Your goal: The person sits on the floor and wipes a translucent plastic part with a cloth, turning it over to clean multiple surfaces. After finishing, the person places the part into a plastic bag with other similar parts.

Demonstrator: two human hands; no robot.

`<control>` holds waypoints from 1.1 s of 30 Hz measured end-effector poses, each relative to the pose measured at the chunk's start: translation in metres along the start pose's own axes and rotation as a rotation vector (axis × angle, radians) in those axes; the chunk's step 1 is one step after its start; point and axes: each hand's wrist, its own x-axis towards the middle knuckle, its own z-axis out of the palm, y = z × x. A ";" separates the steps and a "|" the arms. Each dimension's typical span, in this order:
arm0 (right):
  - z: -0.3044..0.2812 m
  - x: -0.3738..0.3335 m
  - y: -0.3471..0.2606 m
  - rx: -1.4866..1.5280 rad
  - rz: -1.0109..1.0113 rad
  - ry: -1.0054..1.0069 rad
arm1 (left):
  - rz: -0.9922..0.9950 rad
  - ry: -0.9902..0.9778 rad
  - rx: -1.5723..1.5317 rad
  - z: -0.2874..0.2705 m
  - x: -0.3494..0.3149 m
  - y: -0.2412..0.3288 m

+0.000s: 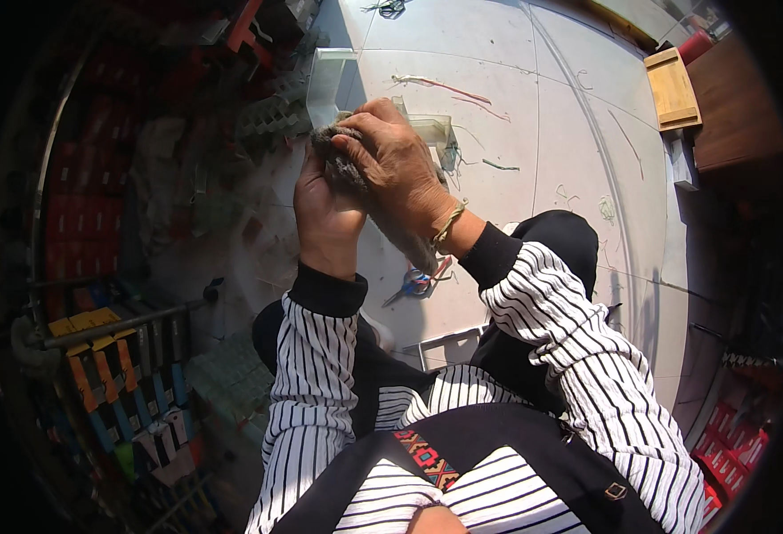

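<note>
A grey cloth (400, 236) is bunched between my two hands, its loose end hanging toward my lap. My right hand (396, 160), with a yellowish cord around its wrist, presses the cloth from above, fingers curled. From below, my left hand (327, 209) grips the same bundle; its fingers are mostly hidden. Just past my fingers stands a clear plastic piece (331, 84); whether the cloth wraps part of it I cannot tell. Another clear plastic piece (434, 132) shows beside my right hand.
Scissors (413, 285) with blue and red handles lie on the tiled floor (498, 107) below my hands. Red and white string (445, 87) is scattered beyond. A white plastic basket (451, 349) sits between my legs. To the right is a wooden stool (673, 89); goods racks (124, 374) crowd the left.
</note>
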 end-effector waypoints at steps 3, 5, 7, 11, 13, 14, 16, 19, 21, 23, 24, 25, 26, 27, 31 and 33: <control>0.002 -0.008 -0.009 0.070 0.042 0.034 | 0.051 -0.031 0.093 0.007 -0.002 0.000; 0.004 -0.023 -0.022 0.054 -0.084 -0.009 | 0.128 0.003 0.256 0.012 -0.009 0.002; 0.008 -0.030 -0.029 -0.015 -0.239 -0.002 | 0.181 0.066 0.216 0.013 -0.016 0.004; 0.007 -0.017 -0.016 -0.021 -0.103 0.025 | -0.002 0.031 0.049 0.007 -0.009 0.010; 0.006 -0.008 -0.009 0.044 -0.024 0.062 | -0.061 0.007 -0.003 0.004 -0.003 0.011; 0.006 -0.007 -0.009 0.069 0.035 0.059 | -0.045 0.023 0.040 0.004 -0.002 0.011; 0.006 -0.011 -0.014 0.123 0.138 0.020 | 0.006 0.056 0.131 0.006 -0.004 0.010; 0.008 -0.029 -0.029 0.028 -0.151 -0.016 | 0.137 0.142 0.279 0.012 -0.013 0.007; 0.009 -0.029 -0.030 0.001 -0.122 -0.037 | 0.231 0.172 0.354 0.015 -0.015 0.005; 0.008 -0.021 -0.022 0.007 -0.025 -0.029 | 0.141 0.108 0.303 0.014 -0.010 0.001; 0.007 -0.017 -0.018 0.083 0.098 -0.056 | 0.060 -0.009 0.177 0.012 -0.007 -0.001; 0.004 -0.011 -0.012 0.080 0.159 -0.058 | 0.028 -0.069 0.051 0.010 -0.004 -0.004; 0.001 -0.005 -0.006 0.079 0.223 -0.061 | 0.243 0.180 0.262 0.007 -0.002 -0.008; -0.002 -0.001 -0.002 0.076 0.281 -0.045 | 0.276 0.328 0.321 0.004 0.000 -0.014; -0.009 -0.003 -0.008 0.148 0.213 -0.024 | 0.168 0.154 0.274 0.008 -0.001 -0.014; -0.012 -0.011 -0.017 0.117 0.151 -0.152 | 0.169 0.132 0.316 0.017 -0.004 -0.008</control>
